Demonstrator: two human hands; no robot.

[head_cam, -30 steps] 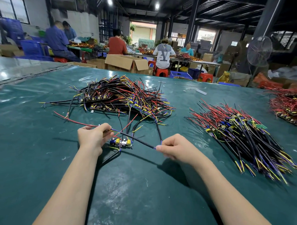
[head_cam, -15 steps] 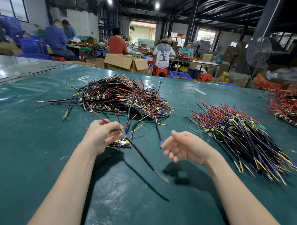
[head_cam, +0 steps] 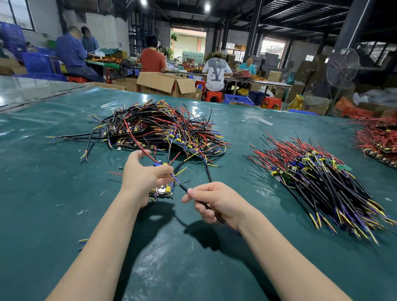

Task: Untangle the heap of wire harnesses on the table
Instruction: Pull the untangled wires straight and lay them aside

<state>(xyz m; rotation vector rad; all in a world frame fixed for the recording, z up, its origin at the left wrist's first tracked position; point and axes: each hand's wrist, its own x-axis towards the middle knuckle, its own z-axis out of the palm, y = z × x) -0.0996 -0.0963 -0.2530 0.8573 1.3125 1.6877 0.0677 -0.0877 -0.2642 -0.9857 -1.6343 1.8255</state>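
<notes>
Right hand (head_cam: pixel 216 202) back on taut black cable (head_cam: pixel 182 186)

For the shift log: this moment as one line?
left hand: grips harness | right hand: pinches black cable | tangled heap: beyond hands | neat pile: right

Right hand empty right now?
No, the right hand pinches the black cable of the harness gripped by the left hand.
</notes>
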